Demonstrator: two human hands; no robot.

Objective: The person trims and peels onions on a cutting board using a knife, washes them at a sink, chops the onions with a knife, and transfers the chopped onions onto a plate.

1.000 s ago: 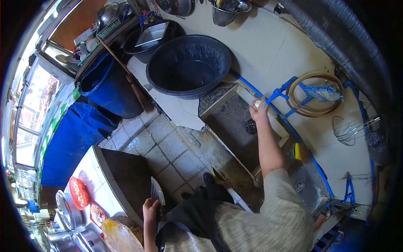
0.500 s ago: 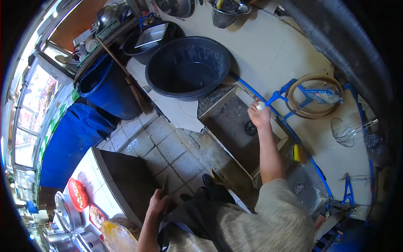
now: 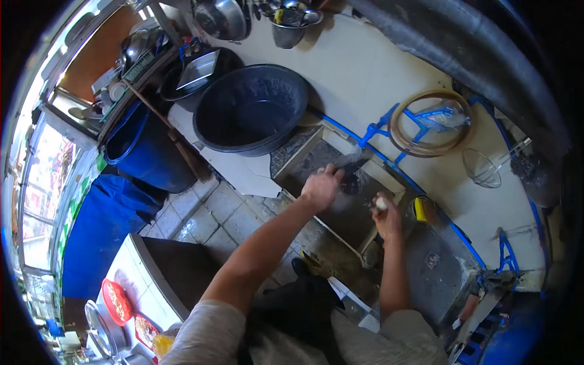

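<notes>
My left hand is over the sink, under the blue tap, with its fingers curled. A blurred pale streak runs from its fingertips towards the tap; I cannot tell water from a held object there. My right hand is closed around a small, rounded white thing, whose top shows between thumb and fingers. It is above the sink's near right side. Water splashes around the dark drain.
A large black basin stands beyond the sink. A yellow sponge lies right of it. A coiled hose and a wire whisk are on the counter. A blue barrel stands left, past a tiled table.
My left hand has swung up from beside the tiled table to beneath the tap. My right hand has drawn back from the tap towards me, keeping the white thing. Water now splashes in the sink.
</notes>
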